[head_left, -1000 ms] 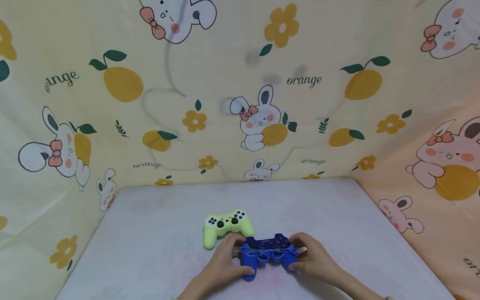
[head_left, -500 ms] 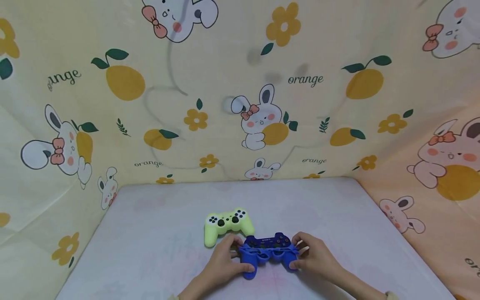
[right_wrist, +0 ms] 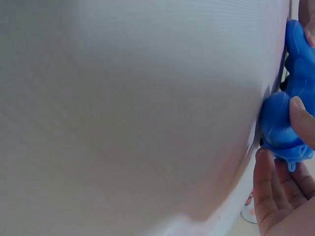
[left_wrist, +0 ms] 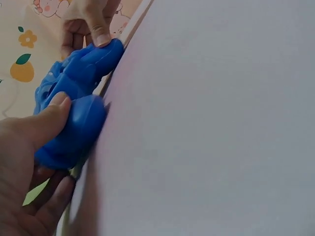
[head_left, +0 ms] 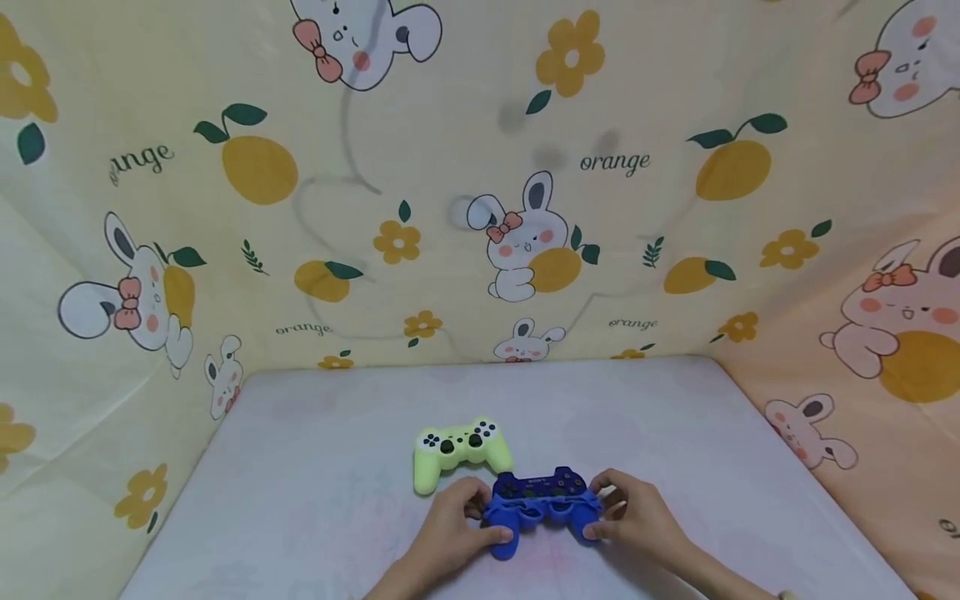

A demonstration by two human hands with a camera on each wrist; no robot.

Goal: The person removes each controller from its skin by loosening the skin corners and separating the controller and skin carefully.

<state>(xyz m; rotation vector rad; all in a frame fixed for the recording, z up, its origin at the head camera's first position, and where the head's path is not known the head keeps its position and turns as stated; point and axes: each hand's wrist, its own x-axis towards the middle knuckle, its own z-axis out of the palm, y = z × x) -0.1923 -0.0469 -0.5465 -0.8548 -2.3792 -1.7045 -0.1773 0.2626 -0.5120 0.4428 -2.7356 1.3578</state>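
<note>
My bench [head_left: 315, 467] has a whitish top, tinged pink in places. A yellow-green controller [head_left: 462, 452] lies on it, face up; just nearer, my left fingers [head_left: 489, 537] and right fingers [head_left: 609, 530] hold a blue controller [head_left: 540, 484] low, whether touching the bench I cannot tell.

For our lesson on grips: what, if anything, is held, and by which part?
A blue Sony game controller: left hand gripping its left handle, right hand its right handle.

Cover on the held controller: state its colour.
The cover is bright blue, seen best in the left wrist view.
</note>
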